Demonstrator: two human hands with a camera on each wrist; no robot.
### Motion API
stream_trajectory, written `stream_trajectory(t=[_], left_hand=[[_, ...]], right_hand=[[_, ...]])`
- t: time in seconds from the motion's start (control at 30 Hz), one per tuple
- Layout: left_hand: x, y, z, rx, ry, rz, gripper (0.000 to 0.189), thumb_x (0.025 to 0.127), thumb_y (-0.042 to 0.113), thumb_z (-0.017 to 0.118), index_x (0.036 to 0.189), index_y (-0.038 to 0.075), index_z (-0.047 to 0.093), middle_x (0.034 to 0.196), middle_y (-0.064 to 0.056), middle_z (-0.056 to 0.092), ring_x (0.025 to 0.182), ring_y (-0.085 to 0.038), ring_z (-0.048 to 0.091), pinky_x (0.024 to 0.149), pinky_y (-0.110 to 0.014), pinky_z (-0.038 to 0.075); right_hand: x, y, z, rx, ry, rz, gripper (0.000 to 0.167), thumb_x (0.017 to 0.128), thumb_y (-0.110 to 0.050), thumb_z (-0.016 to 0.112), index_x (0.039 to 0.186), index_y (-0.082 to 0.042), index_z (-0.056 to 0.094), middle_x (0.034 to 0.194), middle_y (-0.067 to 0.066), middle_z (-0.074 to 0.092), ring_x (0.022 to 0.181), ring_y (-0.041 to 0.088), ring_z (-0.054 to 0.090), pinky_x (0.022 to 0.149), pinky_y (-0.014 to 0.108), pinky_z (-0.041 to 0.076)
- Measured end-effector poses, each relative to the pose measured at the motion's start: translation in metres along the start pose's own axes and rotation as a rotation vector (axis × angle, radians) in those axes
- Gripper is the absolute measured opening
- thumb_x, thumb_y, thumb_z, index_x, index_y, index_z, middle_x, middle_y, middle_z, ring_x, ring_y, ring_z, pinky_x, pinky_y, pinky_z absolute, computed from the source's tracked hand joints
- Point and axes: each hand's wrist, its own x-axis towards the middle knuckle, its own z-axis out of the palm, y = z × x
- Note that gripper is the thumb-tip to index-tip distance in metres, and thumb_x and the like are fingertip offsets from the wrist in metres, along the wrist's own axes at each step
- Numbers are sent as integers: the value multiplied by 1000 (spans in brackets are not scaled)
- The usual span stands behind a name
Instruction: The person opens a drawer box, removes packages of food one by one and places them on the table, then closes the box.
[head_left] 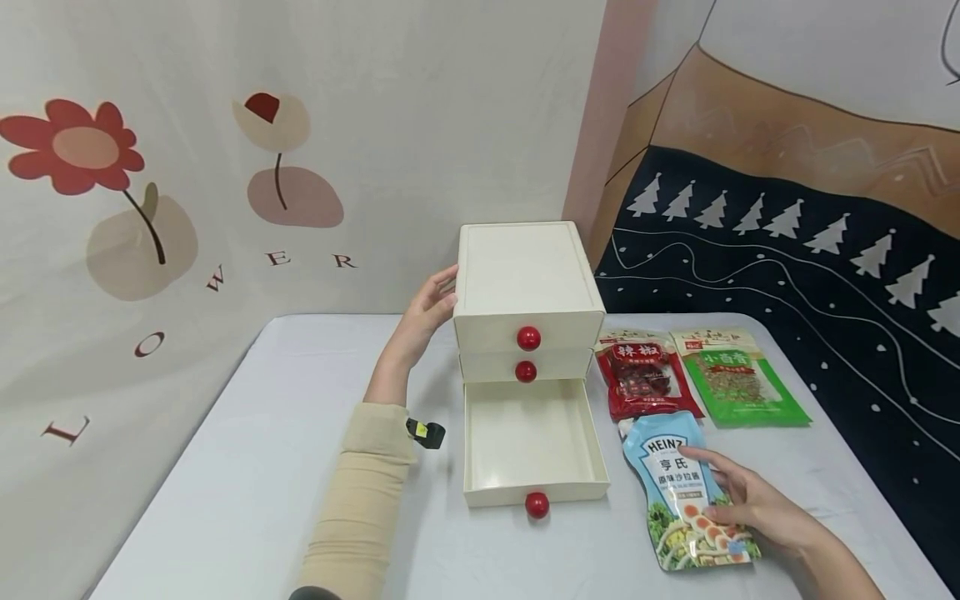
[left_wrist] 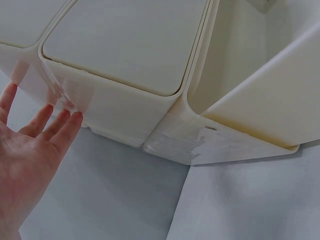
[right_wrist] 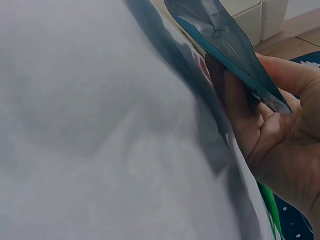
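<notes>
A white three-drawer cabinet (head_left: 525, 271) with red round knobs stands on the table. Its bottom drawer (head_left: 525, 433) is pulled out, and the inside looks bare. My left hand (head_left: 427, 321) rests its fingertips against the cabinet's left side; the left wrist view shows those fingers (left_wrist: 67, 130) nearly straight. To the right of the drawer, my right hand (head_left: 772, 508) pinches a blue Heinz salad dressing pouch (head_left: 678, 492) by its right edge. In the right wrist view the pouch (right_wrist: 220, 45) appears side-on, between thumb and fingers.
Behind the pouch lie a red bag of dried chilies (head_left: 645, 379) and a green-and-cream seasoning bag (head_left: 742, 383), side by side at the cabinet's right. A white cloth covers the table (head_left: 247, 467). Printed curtains (head_left: 420, 125) hang behind it.
</notes>
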Motion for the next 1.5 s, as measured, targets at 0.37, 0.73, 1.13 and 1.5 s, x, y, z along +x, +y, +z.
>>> stream_trajectory(t=[0.37,0.73,1.13,1.5], left_hand=[[1,-1,0,-10,-3,-3,56,97,15,49,149,5,30,154,-12,25,138,-29,30,109,-46,28],[0,0,0,-28,3,0,56,97,13,49,148,4,30,154,-14,26,137,-29,31,109,-45,29],[1,-3,-1,-38,4,-11,56,96,16,50,149,6,31,154,-12,26,137,-27,31,109,-44,30],[1,-3,-1,-12,9,-6,57,96,17,50,149,6,31,154,-13,26,137,-29,32,108,-44,30]], right_hand=[[1,5,-3,52,-28,1,70,91,1,56,147,-35,35,137,1,46,113,26,56,92,36,47],[-2,9,-3,69,-12,27,69,91,1,56,147,-35,36,136,2,45,112,26,56,91,35,47],[-2,8,0,148,-10,78,66,91,0,57,140,-43,43,133,5,48,111,30,57,92,39,48],[2,1,2,-160,74,76,77,84,-8,68,151,-13,29,149,35,15,124,41,42,99,57,36]])
